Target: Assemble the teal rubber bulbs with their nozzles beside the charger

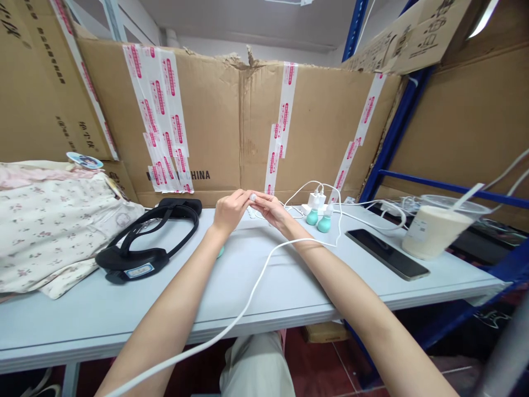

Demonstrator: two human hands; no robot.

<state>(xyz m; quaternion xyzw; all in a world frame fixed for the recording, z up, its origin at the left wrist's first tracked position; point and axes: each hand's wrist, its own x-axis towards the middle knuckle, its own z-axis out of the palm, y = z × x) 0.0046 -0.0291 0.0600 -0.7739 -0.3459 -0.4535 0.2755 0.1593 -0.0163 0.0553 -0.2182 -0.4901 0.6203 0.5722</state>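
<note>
Above the back half of the table, my left hand (230,210) and my right hand (271,209) meet at the fingertips. A small white round piece (253,197) shows between them, pinched by the fingers of both; its exact kind is too small to make out. Two teal bulb-shaped bottles (324,223) with pale tops stand to the right of my right hand. Part of another teal thing (220,252) peeks out beside my left forearm, mostly hidden by it.
A black headset (138,259) and floral cloth (53,231) lie on the left. White chargers (317,200), a phone (386,252) and a tilted-looking drink cup (433,234) are on the right. A white cable (264,270) crosses over the table's front edge. Taped cardboard (215,121) walls the back.
</note>
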